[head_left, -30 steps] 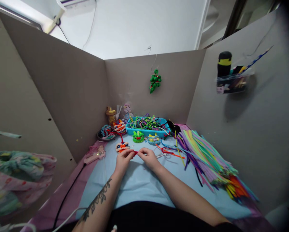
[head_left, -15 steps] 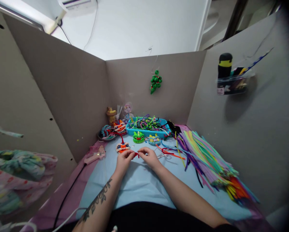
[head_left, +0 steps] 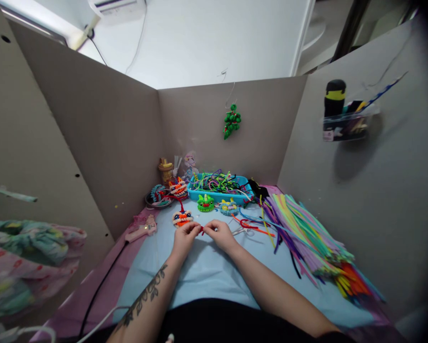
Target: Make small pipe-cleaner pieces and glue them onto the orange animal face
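Toward lower left, black cord (head_left: 108,267): it runs up to the pink tool; if the left forearm snagged it, the tool could be dragged across the cloth
Pink tool (head_left: 141,232): left of centre, lying down, apart from the hands; whether it is hot cannot be told
Orange figure (head_left: 182,218): near centre, just beyond the left hand, so a careless lift of the knuckles might knock it
Left hand (head_left: 185,237): near centre, thumb and fingertips pinched together on the red piece
Red piece (head_left: 201,230): centre of the frame, between both hands' fingertips, mostly hidden; being so small, it could slip free or kink if pulled unevenly
Right hand (head_left: 219,235): just right of centre, thumb and finger closed on the red piece's other side
Scissors (head_left: 249,232): right of centre, beside the right hand; a sideways sweep could nudge them
Fuzzy stems (head_left: 300,228): spread at right; a brushing forearm might scatter them
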Demonstrator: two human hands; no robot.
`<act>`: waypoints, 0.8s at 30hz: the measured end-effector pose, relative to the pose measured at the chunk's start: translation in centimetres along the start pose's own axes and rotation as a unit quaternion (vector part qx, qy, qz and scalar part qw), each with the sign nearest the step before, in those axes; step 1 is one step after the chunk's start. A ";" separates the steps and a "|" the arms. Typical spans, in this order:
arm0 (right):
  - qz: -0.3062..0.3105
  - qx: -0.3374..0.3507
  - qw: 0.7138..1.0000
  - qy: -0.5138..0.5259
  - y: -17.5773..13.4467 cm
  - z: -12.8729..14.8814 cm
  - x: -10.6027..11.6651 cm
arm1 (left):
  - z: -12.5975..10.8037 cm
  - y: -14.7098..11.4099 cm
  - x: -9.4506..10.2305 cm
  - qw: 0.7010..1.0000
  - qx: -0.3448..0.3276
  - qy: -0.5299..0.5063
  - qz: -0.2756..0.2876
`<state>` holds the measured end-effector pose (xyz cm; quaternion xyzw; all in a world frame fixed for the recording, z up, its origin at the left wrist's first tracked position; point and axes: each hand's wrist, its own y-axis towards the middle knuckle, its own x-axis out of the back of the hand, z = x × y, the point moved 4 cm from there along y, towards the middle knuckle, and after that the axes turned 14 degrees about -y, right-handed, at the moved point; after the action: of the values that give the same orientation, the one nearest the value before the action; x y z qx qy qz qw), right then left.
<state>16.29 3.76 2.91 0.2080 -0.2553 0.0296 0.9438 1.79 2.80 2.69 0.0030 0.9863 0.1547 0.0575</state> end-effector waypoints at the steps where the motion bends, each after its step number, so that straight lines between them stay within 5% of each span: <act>1: 0.000 -0.004 1.000 0.002 0.0 0.1 -0.1 | 0.0 0.0 0.0 1.000 -0.003 -0.002 0.000; 13: 0.026 -0.026 0.997 0.064 0.3 -0.8 0.1 | 0.6 0.2 0.6 0.991 0.059 -0.110 -0.045; 24: 0.089 -0.021 0.994 0.061 0.2 -1.0 0.2 | 0.7 0.1 0.1 0.998 0.042 0.000 0.052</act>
<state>16.89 4.28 2.33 0.1630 -0.2154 0.1206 0.9553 1.80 3.14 2.09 0.0566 0.9905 0.1157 0.0491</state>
